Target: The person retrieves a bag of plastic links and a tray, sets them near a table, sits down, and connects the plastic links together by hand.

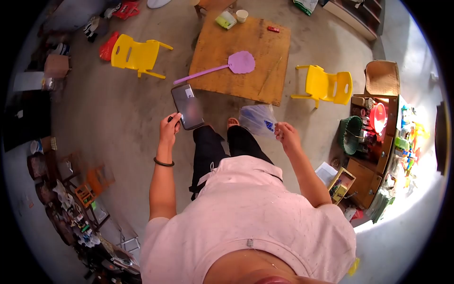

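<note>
My left hand [170, 125] is closed at the lower left edge of a dark, flat, tablet-like object [185, 110] with a shiny face and a small white label near its top. A small black item also shows between the fingers. On the right, my right hand [285, 134] pinches the edge of a clear plastic bag [255, 118] with blue marks, which hangs by the near edge of the wooden table [213, 42]. A purple fly swatter [241, 62] lies on the table, its handle reaching past the left edge.
A white cup [241, 16], a green packet [225, 20] and a red item [273, 29] are on the table. Yellow chairs stand left [137, 54] and right [321, 85]. A cabinet [364, 180] with a green basket [350, 135] is at right.
</note>
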